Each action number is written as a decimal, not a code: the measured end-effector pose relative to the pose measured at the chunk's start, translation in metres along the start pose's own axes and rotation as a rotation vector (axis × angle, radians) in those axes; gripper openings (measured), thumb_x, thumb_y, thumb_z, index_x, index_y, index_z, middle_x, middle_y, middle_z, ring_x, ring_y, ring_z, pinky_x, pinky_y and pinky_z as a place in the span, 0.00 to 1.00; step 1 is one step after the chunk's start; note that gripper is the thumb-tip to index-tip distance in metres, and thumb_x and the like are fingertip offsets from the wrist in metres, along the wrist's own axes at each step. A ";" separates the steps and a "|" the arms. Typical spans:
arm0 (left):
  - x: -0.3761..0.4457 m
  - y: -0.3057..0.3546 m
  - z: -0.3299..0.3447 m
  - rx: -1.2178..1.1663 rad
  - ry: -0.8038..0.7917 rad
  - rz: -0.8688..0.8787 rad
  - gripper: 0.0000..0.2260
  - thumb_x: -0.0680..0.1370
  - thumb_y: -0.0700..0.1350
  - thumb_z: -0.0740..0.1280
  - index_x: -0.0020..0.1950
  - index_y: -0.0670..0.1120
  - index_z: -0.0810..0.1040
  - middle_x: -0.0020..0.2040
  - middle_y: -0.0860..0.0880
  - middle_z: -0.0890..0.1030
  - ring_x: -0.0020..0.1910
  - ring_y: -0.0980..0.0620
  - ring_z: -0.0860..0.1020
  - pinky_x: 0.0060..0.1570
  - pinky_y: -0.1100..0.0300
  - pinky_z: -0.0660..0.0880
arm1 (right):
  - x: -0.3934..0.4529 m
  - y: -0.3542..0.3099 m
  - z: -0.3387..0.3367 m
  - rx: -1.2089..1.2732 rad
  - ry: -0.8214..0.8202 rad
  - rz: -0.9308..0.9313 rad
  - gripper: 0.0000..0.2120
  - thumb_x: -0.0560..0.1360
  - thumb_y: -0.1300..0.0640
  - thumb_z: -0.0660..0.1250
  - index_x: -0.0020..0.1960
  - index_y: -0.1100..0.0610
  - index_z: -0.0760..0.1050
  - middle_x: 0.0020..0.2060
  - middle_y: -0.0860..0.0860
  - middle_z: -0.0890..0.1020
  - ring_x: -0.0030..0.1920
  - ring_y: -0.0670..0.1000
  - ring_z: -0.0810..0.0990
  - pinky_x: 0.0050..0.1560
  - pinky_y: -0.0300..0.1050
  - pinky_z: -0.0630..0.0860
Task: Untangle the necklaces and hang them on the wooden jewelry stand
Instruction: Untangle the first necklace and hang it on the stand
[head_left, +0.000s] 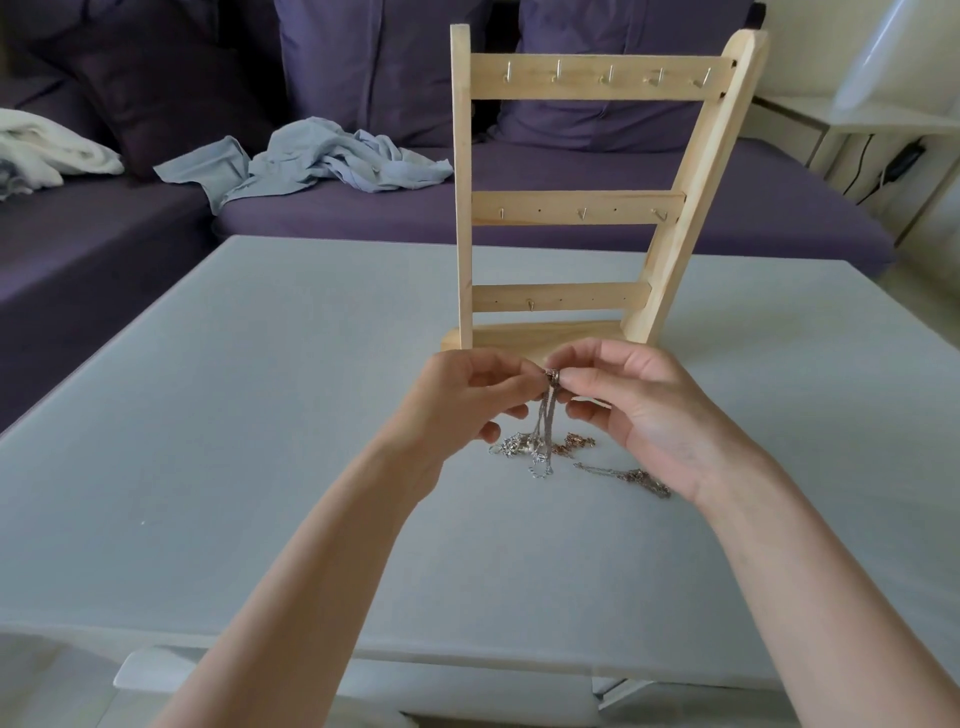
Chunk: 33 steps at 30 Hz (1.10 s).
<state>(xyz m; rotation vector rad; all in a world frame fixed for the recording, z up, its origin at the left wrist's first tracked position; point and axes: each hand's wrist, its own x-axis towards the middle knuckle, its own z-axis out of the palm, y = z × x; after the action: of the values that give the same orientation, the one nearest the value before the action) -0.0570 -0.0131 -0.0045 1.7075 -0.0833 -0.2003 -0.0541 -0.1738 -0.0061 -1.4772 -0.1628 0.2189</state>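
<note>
A pale grey, matt, rectangular table (260, 415) carries everything here. Toward its far edge stands a light, unfinished wooden jewelry stand (566, 208) with three crossbars set with small metal hooks, its flat base resting on the tabletop. Nearer the front edge, a tangled heap of thin silver and copper-toned chain necklaces (540, 449) lies on the surface, one strand (631, 475) trailing off to the right.
</note>
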 end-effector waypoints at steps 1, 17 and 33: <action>0.000 0.000 0.000 0.003 0.004 0.004 0.05 0.75 0.41 0.69 0.39 0.47 0.80 0.36 0.53 0.80 0.32 0.62 0.76 0.28 0.69 0.69 | 0.000 0.000 0.000 -0.006 0.011 -0.006 0.09 0.74 0.69 0.63 0.43 0.58 0.78 0.34 0.48 0.82 0.35 0.43 0.78 0.38 0.34 0.74; 0.005 -0.004 0.005 0.164 0.106 0.218 0.07 0.74 0.38 0.69 0.37 0.47 0.80 0.31 0.53 0.80 0.29 0.62 0.75 0.29 0.71 0.70 | 0.002 0.002 0.000 -0.045 0.119 -0.035 0.04 0.72 0.67 0.68 0.41 0.61 0.79 0.34 0.54 0.82 0.34 0.47 0.79 0.39 0.36 0.77; 0.004 -0.017 0.009 0.680 0.176 0.432 0.03 0.73 0.39 0.69 0.43 0.44 0.82 0.34 0.54 0.81 0.36 0.57 0.80 0.44 0.59 0.77 | 0.006 0.010 0.006 -0.277 0.172 0.022 0.09 0.70 0.71 0.68 0.39 0.58 0.73 0.29 0.51 0.78 0.32 0.50 0.75 0.38 0.40 0.73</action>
<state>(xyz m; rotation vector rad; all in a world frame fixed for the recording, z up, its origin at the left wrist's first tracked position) -0.0556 -0.0197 -0.0225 2.3200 -0.4238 0.3398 -0.0499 -0.1656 -0.0158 -1.7654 -0.0385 0.0874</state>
